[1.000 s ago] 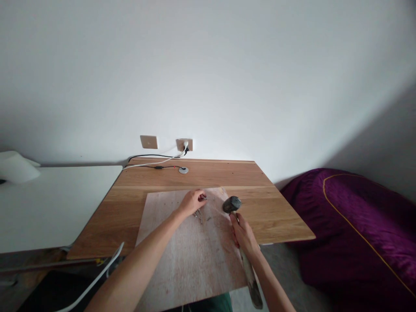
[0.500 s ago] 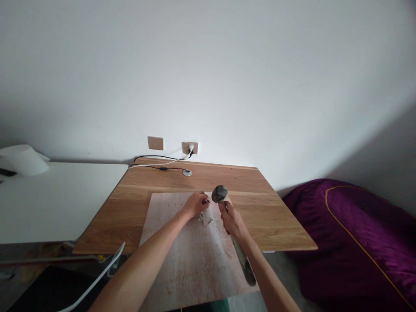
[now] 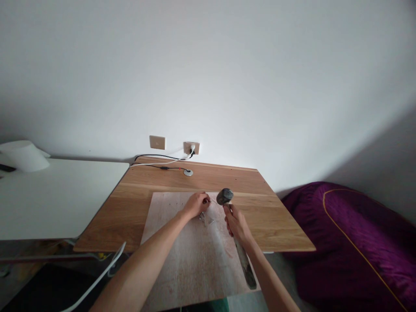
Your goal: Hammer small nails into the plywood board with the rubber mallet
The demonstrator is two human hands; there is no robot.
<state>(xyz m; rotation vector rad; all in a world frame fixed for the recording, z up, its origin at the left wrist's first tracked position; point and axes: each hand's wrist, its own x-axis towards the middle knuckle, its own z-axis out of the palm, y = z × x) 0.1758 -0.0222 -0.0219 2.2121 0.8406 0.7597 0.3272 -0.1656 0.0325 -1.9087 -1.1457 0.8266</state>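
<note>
My right hand [image 3: 236, 223] is wrapped round the wooden handle of a hammer [image 3: 225, 196], close below its dark, stubby head. The handle's end reaches down past my wrist over the right side of a pale wooden board [image 3: 185, 264]. Near the board's far edge, my left hand [image 3: 196, 204] is closed in a pinch on a small nail [image 3: 209, 201], mostly hidden by the fingers. The hammer head hangs just right of that pinch, apart from it. Several loose shiny nails [image 3: 206, 219] lie on the board below my left hand. Small dark points run in a row left of it.
The board rests on a wooden tabletop [image 3: 266, 208] against the wall. Cables [image 3: 156, 164] run along its back to a wall socket [image 3: 191, 148]. On the left stand a white table [image 3: 58, 199] and a white cylindrical object [image 3: 27, 156]; a purple cover [image 3: 351, 242] is on the right.
The hammer has moved slightly right and down, away from my left hand. My left hand keeps its pinch at almost the same spot. The view has shifted a little.
</note>
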